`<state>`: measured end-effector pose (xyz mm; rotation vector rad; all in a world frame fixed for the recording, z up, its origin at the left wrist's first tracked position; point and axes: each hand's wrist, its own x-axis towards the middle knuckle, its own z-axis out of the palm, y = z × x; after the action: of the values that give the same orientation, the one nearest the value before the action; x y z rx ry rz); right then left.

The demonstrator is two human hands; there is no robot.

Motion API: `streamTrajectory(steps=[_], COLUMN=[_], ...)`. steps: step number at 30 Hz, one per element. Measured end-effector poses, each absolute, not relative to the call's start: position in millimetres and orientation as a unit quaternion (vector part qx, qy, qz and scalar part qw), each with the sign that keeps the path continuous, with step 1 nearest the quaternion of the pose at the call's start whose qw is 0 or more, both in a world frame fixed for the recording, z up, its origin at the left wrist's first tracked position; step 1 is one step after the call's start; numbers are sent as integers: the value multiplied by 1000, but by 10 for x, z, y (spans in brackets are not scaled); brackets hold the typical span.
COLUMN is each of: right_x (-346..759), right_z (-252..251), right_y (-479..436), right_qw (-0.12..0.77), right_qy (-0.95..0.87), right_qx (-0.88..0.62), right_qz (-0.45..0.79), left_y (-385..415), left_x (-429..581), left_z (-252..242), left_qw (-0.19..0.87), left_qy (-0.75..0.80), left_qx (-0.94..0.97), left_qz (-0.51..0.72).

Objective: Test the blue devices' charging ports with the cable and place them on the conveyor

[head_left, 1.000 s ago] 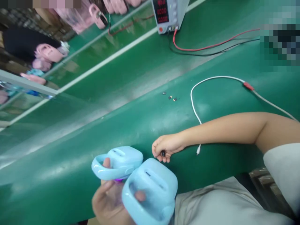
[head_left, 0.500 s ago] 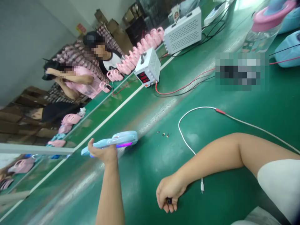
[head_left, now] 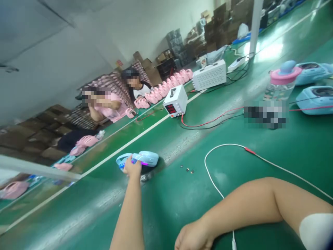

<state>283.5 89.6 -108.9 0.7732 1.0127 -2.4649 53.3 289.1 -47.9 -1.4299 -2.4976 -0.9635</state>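
Observation:
My left hand (head_left: 133,167), at the end of an outstretched arm, grips a light-blue portable speaker (head_left: 148,158) by its handle side. Purple light glows along the speaker's edge, and it is over the green table near the long white line. My right hand (head_left: 194,238) is curled at the bottom edge of the view, its fingertips cut off. The small black object seen in it a moment before is hidden now. A white cable (head_left: 213,181) passes under my right forearm, its plug (head_left: 234,244) near that hand. Several tiny dark cards (head_left: 187,170) lie between my hands and the power supply.
A bench power supply (head_left: 175,101) with red digits and a larger white unit (head_left: 209,75) stand across the table (head_left: 166,205). At right are a pink-lidded bottle (head_left: 282,83), a blurred-out object (head_left: 267,115) and blue speakers (head_left: 313,100). Two people sit opposite behind pink speakers (head_left: 169,85).
My left hand has carried the speaker farther away, turning it so more of its handle shows. The camera has tilted up, so my right hand sits lower, partly out of view.

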Motion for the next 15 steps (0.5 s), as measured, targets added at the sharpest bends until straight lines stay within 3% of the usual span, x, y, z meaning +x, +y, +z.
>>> streamTrajectory(steps=[11, 15], right_x=[3011, 3120], right_z=[-860, -858], right_y=[808, 757], right_qw=[126, 111], right_qy=[395, 394], right_qx=[272, 236], right_qz=[-868, -882], left_y=[2250, 1555], left_x=[386, 351], left_z=[-415, -366], left_qw=[4, 25], left_qy=[-765, -725], left_qx=[-562, -597], left_qz=[-315, -343])
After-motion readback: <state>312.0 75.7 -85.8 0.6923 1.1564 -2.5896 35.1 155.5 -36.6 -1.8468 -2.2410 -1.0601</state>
